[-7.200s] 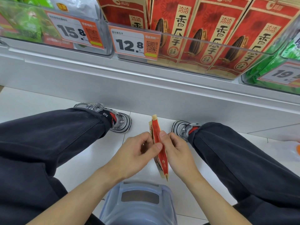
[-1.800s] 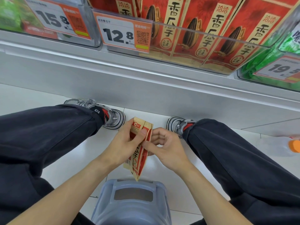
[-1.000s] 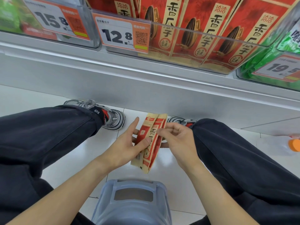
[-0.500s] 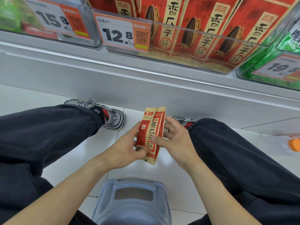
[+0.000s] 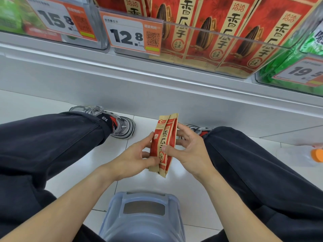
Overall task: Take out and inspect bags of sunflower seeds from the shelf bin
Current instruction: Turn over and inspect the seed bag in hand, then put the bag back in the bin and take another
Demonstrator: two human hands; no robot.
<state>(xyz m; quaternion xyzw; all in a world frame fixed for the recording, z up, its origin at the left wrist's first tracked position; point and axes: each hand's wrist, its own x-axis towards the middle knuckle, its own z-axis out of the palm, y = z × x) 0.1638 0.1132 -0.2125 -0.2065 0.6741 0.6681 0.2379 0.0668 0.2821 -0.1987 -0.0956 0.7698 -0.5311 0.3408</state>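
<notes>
A red and tan bag of sunflower seeds stands upright between my knees, its printed face turned partly toward me. My left hand grips its left edge with thumb and fingers. My right hand holds the right side, thumb pressed on the front, fingers behind. Above, the clear shelf bin holds several matching red bags standing in a row behind a 12.8 price tag.
A grey shelf base runs across under the bins. Green packs fill the bins at left and right. A blue-grey plastic stool sits under me. A bottle with an orange cap lies on the white tiles at right.
The bag has been turned from edge-on to upright with its front showing. My right hand shifted from its top edge to its right side, and both hands lifted it slightly.
</notes>
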